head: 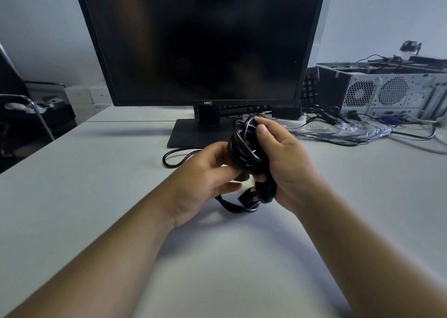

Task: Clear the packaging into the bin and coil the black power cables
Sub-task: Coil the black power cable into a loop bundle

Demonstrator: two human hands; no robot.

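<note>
A black power cable (244,148) is bundled into a coil just above the white table (96,196), in front of the monitor. My right hand (283,162) grips the coil from the right, thumb over its top. My left hand (205,179) pinches a strand on the coil's left side. The cable's plug (249,196) hangs below the coil. A loose loop of the same cable (174,159) lies on the table to the left. Clear plastic packaging (343,130) lies on the table at the right, behind my hands.
A black HKC monitor (200,39) on a flat stand (193,133) fills the middle back, with a keyboard (310,85) behind it. An open computer case (391,92) with several trailing cables stands at the back right. A chair (26,104) is at the left edge.
</note>
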